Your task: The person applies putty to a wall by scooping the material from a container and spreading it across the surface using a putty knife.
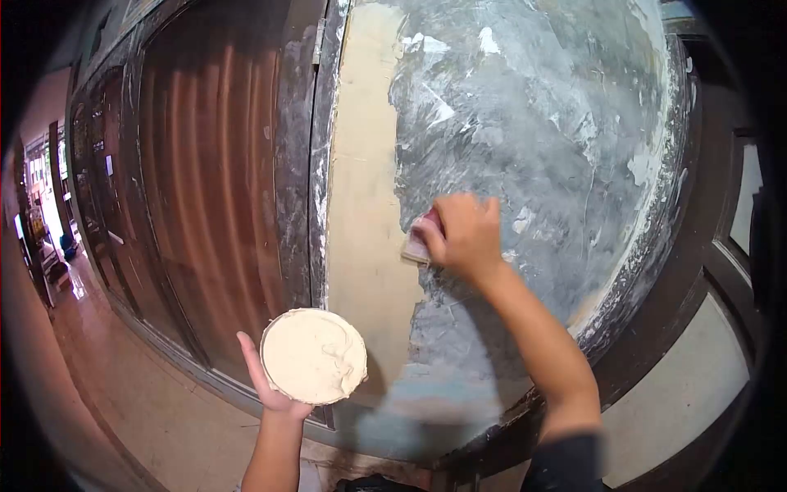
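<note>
- At seven o'clock, the left hand [283, 400] bears a bowl [328, 402] from below, one digit upright beside the rim. Its other fingers are hidden, so I cannot tell whether they curl. A palm underneath probably keeps the weight steady and the top unobstructed.
- Inside the bowl, cream paste [303, 353] faces the camera, smooth at nine o'clock, ridged toward four. That tilt seems to suit easy reach from the other hand.
- Just toward three o'clock from centre, the right hand [469, 234] has its fingers closed around a spreader [416, 249], which is slightly blurred. A pinch near the edge likely gives control over its angle.
- Nearest the spreader is the ragged border between a cream band [365, 164], running from twelve down toward six, and the grey wall [533, 148] at one to three. The edge appears laid against the surface there, though contact is hard to confirm.
- Toward ten o'clock, a brown curtain [221, 189] hangs beyond a dark frame [297, 164], well apart from both hands.
</note>
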### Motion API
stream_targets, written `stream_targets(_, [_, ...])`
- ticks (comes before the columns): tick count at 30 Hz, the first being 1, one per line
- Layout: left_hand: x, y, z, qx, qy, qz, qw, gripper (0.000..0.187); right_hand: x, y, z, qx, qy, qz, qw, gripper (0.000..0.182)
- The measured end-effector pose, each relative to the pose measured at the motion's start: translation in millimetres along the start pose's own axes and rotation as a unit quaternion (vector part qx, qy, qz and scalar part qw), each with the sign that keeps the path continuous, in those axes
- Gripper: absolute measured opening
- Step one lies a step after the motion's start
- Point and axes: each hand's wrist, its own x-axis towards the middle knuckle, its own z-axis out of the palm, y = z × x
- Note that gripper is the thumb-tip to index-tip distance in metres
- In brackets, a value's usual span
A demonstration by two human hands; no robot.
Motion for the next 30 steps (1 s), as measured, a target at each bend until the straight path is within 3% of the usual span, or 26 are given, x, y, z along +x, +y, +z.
stream_targets(3, [1,1,-6,0.01,0.007,0.013,1.0,0.103,-17,-11,10,-0.013,-0.073,-0.062,0.995,0.032])
stream_targets(6, [0,3,-2,0.0,-0.001,0.003,1.0,0.103,-2,-1,15,-0.06,-0.034,-0.03,0.997,0.032])
stream_targets(8, [1,3,-6,-0.006,0.015,0.003,1.0,0.103,18,5,10,-0.044,0.066,0.06,0.995,0.032])
stream_targets(10, [0,3,-5,0.004,-0.016,-0.002,1.0,0.102,15,-1,5,-0.03,0.081,0.065,0.994,0.031])
stream_targets(13, [-2,4,-4,-0.016,0.005,0.007,1.0,0.102,-14,-18,7,0.002,-0.029,-0.028,0.999,0.031])
stream_targets(16, [-1,6,-4,0.022,-0.025,0.001,0.999,0.102,-15,-15,15,-0.068,-0.027,-0.037,0.997,0.031])
stream_targets(18, [0,5,-4,0.016,-0.014,-0.002,1.0,0.101,1,-4,15,-0.087,-0.002,-0.008,0.996,0.032])
stream_targets(20, [0,4,-3,-0.004,0.011,0.01,1.0,0.1,11,1,11,-0.08,0.083,0.064,0.991,0.033])
stream_targets(21, [-1,6,1,0.009,-0.035,-0.005,0.999,0.1,9,0,7,-0.052,0.059,0.062,0.995,0.034])
stream_targets(24, [-5,7,6,-0.036,0.006,-0.001,0.999,0.103,-20,-16,10,-0.014,-0.031,0.005,0.999,0.034])
stream_targets(25, [-6,9,12,-0.025,-0.04,-0.006,0.999,0.103,-19,-17,12,-0.014,-0.031,0.003,0.999,0.034])
stream_targets(28, [-5,9,5,-0.013,-0.011,0.002,1.0,0.101,-13,-15,13,-0.067,-0.056,-0.023,0.996,0.034])
stream_targets(30, [-4,9,0,-0.025,0.001,0.005,1.0,0.101,13,-1,9,-0.084,0.048,0.061,0.993,0.033])
